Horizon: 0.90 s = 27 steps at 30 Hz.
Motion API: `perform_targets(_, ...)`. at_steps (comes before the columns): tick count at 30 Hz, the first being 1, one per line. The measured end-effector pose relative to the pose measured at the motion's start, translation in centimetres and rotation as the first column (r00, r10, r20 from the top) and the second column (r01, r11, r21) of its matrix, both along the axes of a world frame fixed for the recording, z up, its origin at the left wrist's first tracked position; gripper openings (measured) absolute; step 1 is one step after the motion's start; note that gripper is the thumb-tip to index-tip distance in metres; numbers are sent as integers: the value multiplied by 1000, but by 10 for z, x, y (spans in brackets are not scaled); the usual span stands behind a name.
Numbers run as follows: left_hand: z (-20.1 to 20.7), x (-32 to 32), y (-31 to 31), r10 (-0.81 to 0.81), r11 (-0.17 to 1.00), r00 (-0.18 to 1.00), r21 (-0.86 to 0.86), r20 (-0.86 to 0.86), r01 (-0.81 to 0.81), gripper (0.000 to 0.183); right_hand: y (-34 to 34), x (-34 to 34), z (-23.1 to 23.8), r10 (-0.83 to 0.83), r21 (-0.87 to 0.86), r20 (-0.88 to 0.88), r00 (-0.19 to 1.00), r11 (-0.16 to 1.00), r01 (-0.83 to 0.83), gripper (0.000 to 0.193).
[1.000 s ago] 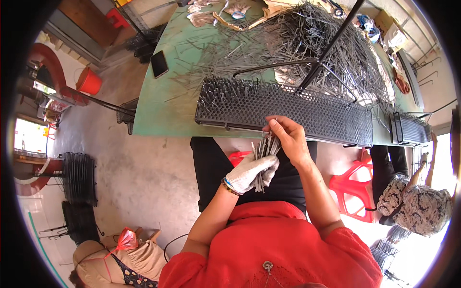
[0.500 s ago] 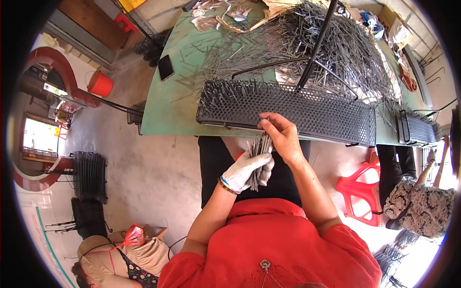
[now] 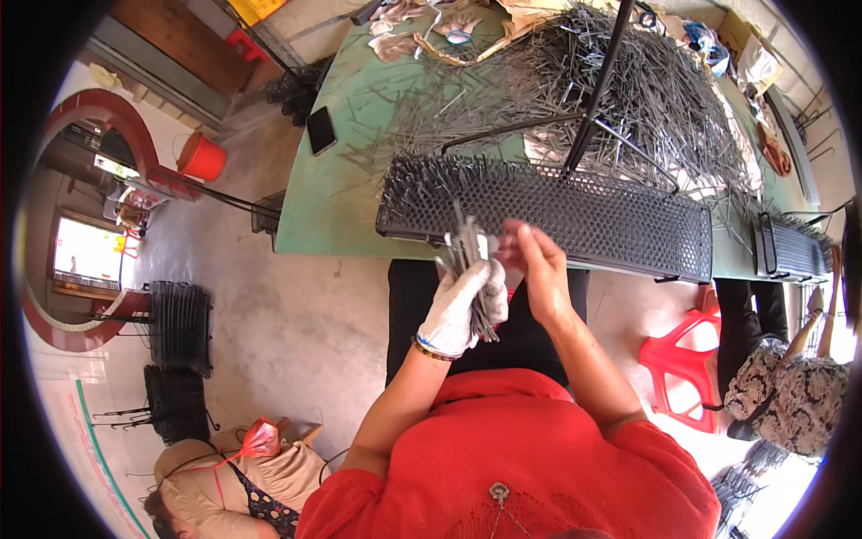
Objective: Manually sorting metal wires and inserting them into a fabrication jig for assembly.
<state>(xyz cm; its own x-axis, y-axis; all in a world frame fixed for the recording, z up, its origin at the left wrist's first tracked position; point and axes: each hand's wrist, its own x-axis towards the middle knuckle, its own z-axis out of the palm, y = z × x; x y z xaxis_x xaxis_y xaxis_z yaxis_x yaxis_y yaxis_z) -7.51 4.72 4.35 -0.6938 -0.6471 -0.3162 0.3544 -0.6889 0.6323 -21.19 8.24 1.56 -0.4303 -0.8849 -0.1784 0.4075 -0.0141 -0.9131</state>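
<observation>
Strips clasped by left fingers neared the green table above pale floor, grip of right fingers unclear.

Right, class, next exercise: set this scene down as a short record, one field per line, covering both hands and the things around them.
Left hand: gloved, closed around a bundle of thin grey strips
Right hand: bare, just right of the bundle; fingertips blurred, contact unclear
Perforated black rack: at the near table edge, strips standing in its left part
Green table: holds the rack, a large heap of loose strips and a dark phone
Floor, left: red bucket
Floor, right: red plastic stool
</observation>
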Motion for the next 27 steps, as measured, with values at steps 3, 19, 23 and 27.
perform_targets(3,11,-5,-11,123,986,982,-93,-142,-137,37,19,16,-15,132,-16,233,964,991,-132,38)
perform_targets(19,-8,-24,-29,357,929,918,-40,-175,-369,28,29,23,-10,60,39,478,876,995,-89,28)
perform_targets(23,-10,-27,-31,313,947,923,-1,-226,-321,24,31,14,-15,84,15,472,878,995,-103,23)
perform_targets(27,-14,-28,-33,328,945,912,77,-245,-319,23,28,15,-13,94,-53,545,833,996,-78,14)
